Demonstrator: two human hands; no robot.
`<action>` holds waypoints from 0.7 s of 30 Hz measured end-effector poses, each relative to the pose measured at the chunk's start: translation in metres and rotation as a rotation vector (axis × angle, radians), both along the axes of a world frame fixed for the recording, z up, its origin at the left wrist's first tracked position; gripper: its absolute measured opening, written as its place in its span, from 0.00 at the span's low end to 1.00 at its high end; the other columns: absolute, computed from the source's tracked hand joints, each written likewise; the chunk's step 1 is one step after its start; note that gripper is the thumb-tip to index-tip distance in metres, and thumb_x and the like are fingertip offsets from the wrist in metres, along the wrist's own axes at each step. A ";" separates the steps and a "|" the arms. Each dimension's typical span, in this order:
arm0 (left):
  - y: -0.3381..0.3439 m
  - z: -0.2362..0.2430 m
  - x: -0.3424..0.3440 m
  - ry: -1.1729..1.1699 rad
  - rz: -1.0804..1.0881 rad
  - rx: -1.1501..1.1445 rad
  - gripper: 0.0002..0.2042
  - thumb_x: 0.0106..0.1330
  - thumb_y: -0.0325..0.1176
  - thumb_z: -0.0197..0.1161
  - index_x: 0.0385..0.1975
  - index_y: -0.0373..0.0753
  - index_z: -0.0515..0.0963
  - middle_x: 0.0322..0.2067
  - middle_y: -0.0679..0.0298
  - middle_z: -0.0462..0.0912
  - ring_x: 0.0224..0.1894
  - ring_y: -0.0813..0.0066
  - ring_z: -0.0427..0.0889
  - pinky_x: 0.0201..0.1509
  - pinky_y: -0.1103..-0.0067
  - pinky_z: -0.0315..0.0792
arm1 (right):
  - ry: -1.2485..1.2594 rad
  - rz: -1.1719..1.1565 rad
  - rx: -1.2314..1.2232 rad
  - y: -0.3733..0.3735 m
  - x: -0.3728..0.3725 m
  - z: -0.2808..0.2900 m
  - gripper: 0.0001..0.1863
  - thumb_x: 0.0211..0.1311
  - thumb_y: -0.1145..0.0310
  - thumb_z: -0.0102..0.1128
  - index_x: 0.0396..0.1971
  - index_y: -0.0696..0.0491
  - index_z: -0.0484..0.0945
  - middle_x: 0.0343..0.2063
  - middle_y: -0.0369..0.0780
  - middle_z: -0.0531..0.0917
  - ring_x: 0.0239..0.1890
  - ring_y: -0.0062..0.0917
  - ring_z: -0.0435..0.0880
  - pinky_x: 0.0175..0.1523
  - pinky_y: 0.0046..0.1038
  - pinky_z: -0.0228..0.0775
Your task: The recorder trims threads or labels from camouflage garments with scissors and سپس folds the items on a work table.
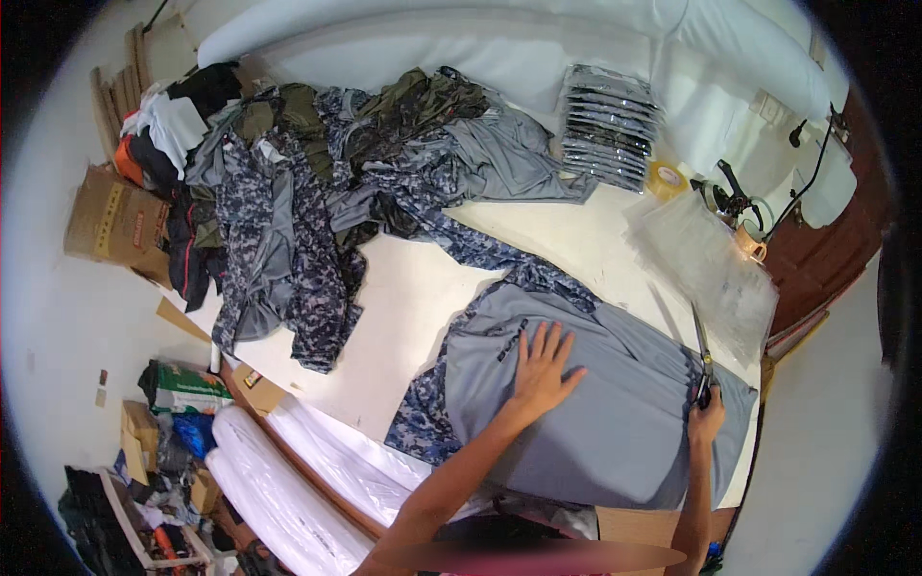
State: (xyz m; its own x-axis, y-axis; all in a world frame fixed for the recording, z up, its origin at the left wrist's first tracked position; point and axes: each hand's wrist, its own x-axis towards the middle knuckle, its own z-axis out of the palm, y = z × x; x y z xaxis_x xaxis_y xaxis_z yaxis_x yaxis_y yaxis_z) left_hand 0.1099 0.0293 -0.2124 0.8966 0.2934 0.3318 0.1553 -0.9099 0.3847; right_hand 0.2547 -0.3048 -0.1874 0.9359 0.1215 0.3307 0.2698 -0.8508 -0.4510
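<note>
Black-handled scissors (706, 363): gripped in the right hand (708, 419), fingers closed around the handles; the metal blades point away from the person, across the far edge of the cloth; whether they are parted I cannot tell.
Left hand (544, 376): palm down with fingers spread, pressing on the cloth and grasping nothing that shows.
Grey garment (595, 413): laid out on the near right part of the white table (408, 288), under both hands, with blue camouflage fabric (421, 422) along its left side and far edge.
Dark marking (512, 341): on the grey cloth just left of the spread fingers; it looks like lettering, too small to read.
Clear plastic bags (718, 264): lying flat beyond the scissors, near the table's right edge.
Tape roll (665, 180): yellowish, just beyond the bags, with print inside its core too small to make out.
Orange mug (751, 242): beside the bags, on their right.
Packed stack (610, 125): folded dark and grey items in shiny clear wrapping at the back of the table; any labels are lost in glare.
Clothes heap (413, 154): camouflage, grey and olive pieces across the far left.
Cardboard box (113, 221): left of the heap, bearing a yellow strip and a reddish printed patch.
Green-and-white bag (192, 389): down on the left, with small printing.
White rolls (283, 490): plastic-wrapped, near the table's left side.
</note>
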 end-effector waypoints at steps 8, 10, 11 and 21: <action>0.057 0.012 0.023 0.060 0.133 0.074 0.38 0.62 0.63 0.51 0.65 0.40 0.64 0.68 0.50 0.55 0.72 0.51 0.49 0.69 0.44 0.37 | 0.000 0.261 0.365 0.184 -0.006 0.019 0.15 0.56 0.77 0.60 0.45 0.58 0.72 0.30 0.50 0.80 0.34 0.45 0.81 0.41 0.33 0.71; 0.064 0.005 0.021 0.080 0.186 0.072 0.37 0.64 0.63 0.49 0.65 0.40 0.64 0.69 0.50 0.54 0.72 0.51 0.48 0.69 0.44 0.36 | 0.102 0.317 0.375 0.242 -0.003 0.021 0.21 0.55 0.77 0.59 0.51 0.56 0.69 0.35 0.51 0.80 0.40 0.48 0.80 0.44 0.37 0.71; 0.068 0.003 0.021 0.092 0.164 0.100 0.37 0.64 0.63 0.49 0.65 0.40 0.64 0.69 0.50 0.54 0.72 0.51 0.48 0.69 0.44 0.36 | 0.109 0.294 0.404 0.261 0.003 0.014 0.21 0.55 0.77 0.59 0.51 0.56 0.69 0.35 0.51 0.80 0.40 0.48 0.80 0.44 0.37 0.71; 0.131 0.004 0.052 0.261 0.393 0.035 0.36 0.68 0.62 0.44 0.67 0.40 0.59 0.70 0.48 0.48 0.72 0.41 0.43 0.70 0.46 0.36 | 0.095 0.299 0.322 0.317 0.092 -0.011 0.17 0.53 0.72 0.62 0.42 0.56 0.69 0.34 0.50 0.81 0.39 0.50 0.79 0.41 0.45 0.70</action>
